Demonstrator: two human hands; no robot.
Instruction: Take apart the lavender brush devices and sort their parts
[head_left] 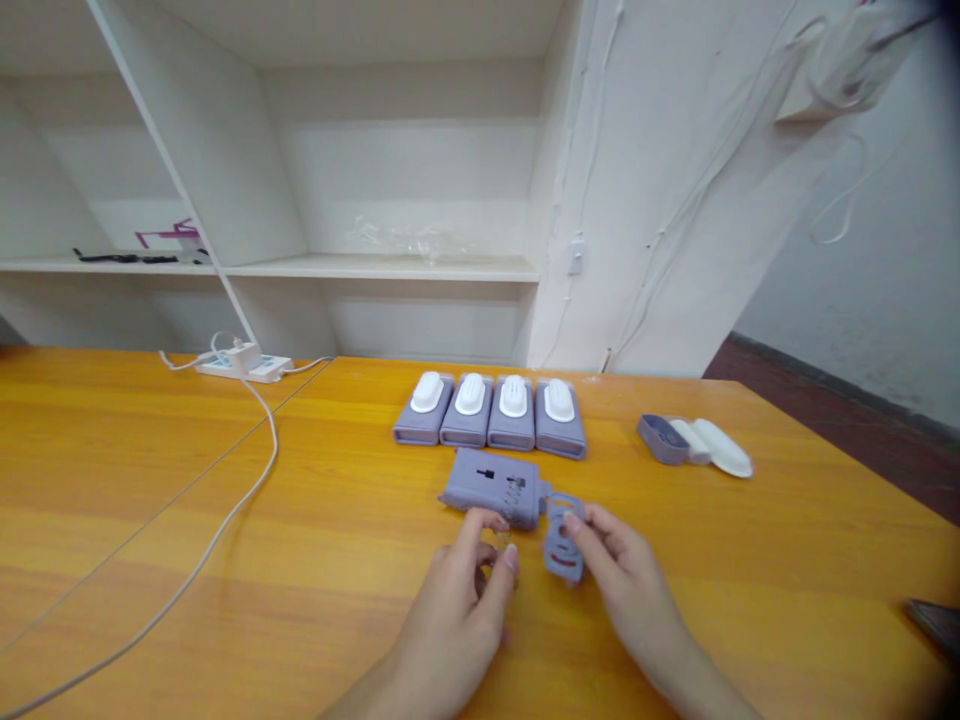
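Observation:
My left hand (469, 585) rests on the orange table (300, 560) with its fingers pinched on a small metal spring (511, 500) that reaches up to a flat purple casing (491, 485). My right hand (619, 570) holds a small purple slotted part (562, 540) between thumb and fingers, just right of the casing. Beyond them stands a row of several purple blocks with white caps (489, 410).
A purple tray and white oval caps (694, 443) lie at the right. A white power strip (241, 365) with a cable (225, 515) trails across the left of the table. White shelves stand behind. A dark object (937, 622) sits at the right edge.

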